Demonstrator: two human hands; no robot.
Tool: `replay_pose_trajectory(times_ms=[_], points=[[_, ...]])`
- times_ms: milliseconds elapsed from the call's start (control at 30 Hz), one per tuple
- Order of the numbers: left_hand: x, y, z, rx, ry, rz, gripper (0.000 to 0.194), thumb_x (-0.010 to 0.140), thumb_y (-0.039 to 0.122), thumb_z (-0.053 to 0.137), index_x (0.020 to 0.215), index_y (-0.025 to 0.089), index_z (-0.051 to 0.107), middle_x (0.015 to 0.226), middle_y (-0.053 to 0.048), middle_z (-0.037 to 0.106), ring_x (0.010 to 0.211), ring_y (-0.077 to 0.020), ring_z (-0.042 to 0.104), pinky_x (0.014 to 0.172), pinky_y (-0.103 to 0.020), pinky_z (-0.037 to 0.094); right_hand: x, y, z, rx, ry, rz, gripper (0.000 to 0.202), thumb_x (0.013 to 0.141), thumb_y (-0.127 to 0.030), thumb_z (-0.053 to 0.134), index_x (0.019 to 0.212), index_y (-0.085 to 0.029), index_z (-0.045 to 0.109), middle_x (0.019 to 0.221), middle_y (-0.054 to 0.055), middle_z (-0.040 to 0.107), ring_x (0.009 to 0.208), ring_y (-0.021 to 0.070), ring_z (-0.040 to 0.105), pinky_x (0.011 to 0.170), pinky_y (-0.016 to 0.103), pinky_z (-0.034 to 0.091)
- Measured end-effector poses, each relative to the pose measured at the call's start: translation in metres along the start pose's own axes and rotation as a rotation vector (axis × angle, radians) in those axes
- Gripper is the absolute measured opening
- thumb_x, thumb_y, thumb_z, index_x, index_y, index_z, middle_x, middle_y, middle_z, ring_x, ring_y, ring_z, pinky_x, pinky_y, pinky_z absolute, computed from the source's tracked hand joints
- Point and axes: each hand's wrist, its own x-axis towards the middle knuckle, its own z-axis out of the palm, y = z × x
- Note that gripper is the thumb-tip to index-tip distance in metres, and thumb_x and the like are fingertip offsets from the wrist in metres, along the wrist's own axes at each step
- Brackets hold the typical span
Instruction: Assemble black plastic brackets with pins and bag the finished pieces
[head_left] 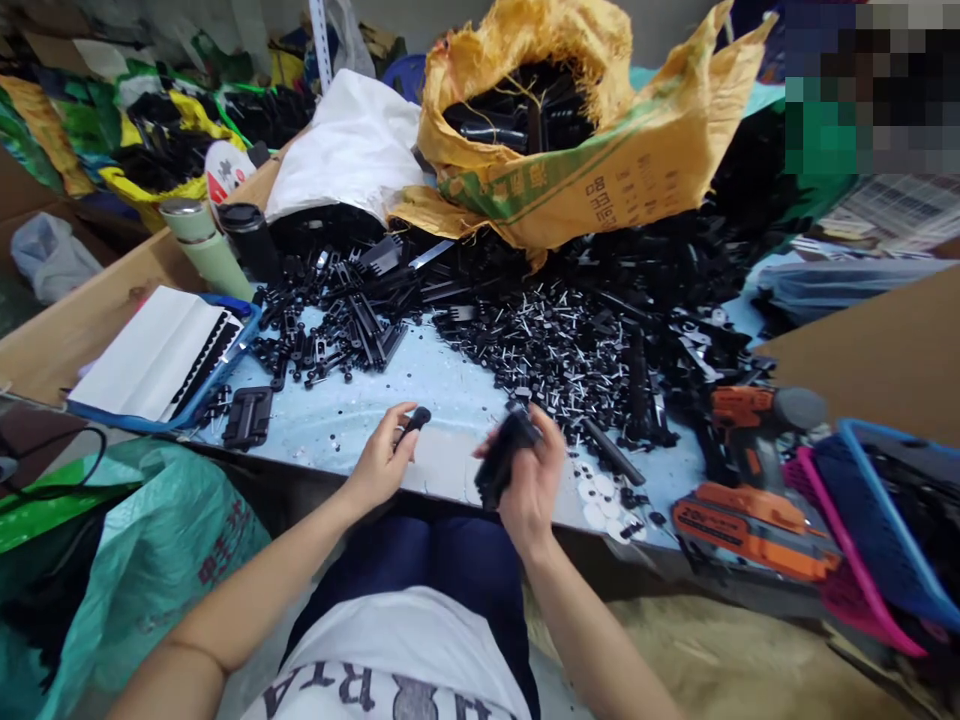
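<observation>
At lower centre: left hand, pinching a small black part; right hand, wrapped round a bulkier black piece; steady grips over the desk advisable.

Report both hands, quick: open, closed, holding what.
Left hand: closed on a small black part.
Right hand: closed around a larger black piece, too blurred to identify.
</observation>
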Motion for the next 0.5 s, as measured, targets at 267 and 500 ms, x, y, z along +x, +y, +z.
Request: replay_pose_trajectory(times_ms=[267,500], points=[[0.0,0.023,0.035,0.156,-0.021,0.192,0.038,0.091,0.03,0.045,0.127,0.021,0.051,0.102,-0.008,0.059,0.092,-0.0175,0.057,0.083,-0.032,0.048,0.025,0.029,-0.006,0.134,-0.245,0.343,0.056,0.084,-0.051,0.051,0.132,-0.022,0.046,0.07,-0.001,0.059,0.053,0.0107,0.057,0.053,0.028,0.053],[0.0,0.013,0.043,0.294,0.037,0.31,0.034,0.092,0.025,0.042,0.124,0.02,0.054,0.094,-0.008,0.059,0.089,-0.016,0.057,0.08,-0.032,0.049,0.027,0.038,-0.025,-0.272,-0.393,-0.015,0.048,0.086,-0.039,0.055,0.131,-0.025,0.05,0.098,0.005,0.06,0.056,0.0071,0.054,0.058,0.025,0.051]])
